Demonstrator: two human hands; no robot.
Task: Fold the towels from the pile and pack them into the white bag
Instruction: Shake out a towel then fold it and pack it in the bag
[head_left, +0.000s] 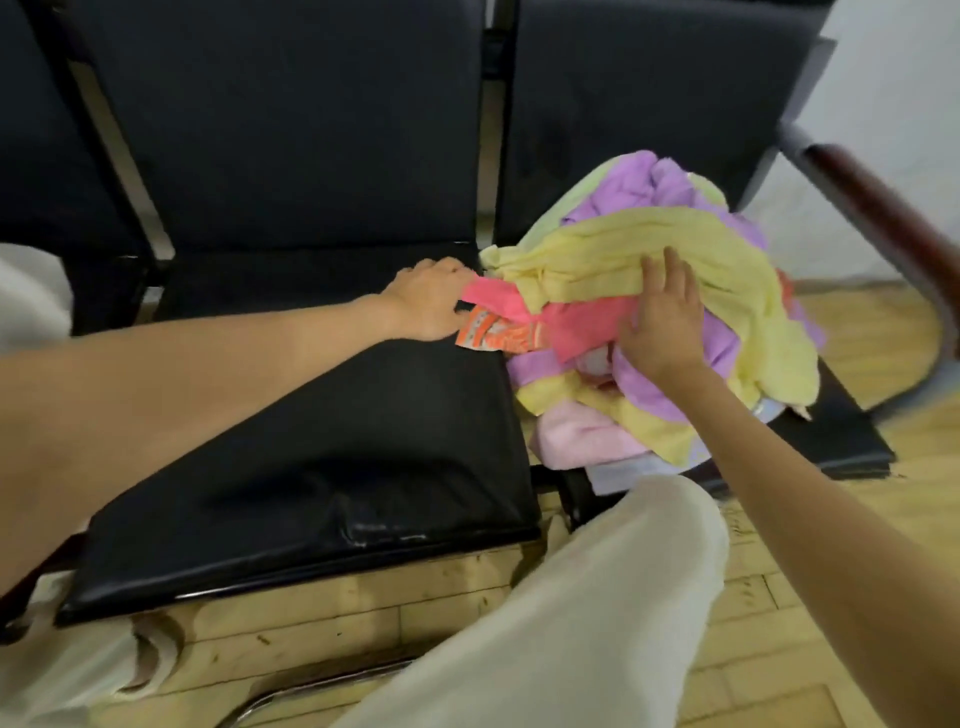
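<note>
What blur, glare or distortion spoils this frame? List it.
Head view: motion blur smears the armrest and the floor at right; wide-angle bending bows the black seat; faint sheen on that seat's front edge; light is soft and dim; the towel pile and both hands stay readable.

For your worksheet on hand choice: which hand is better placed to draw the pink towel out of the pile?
Left hand: it already grips the pink towel at its free end.
</note>
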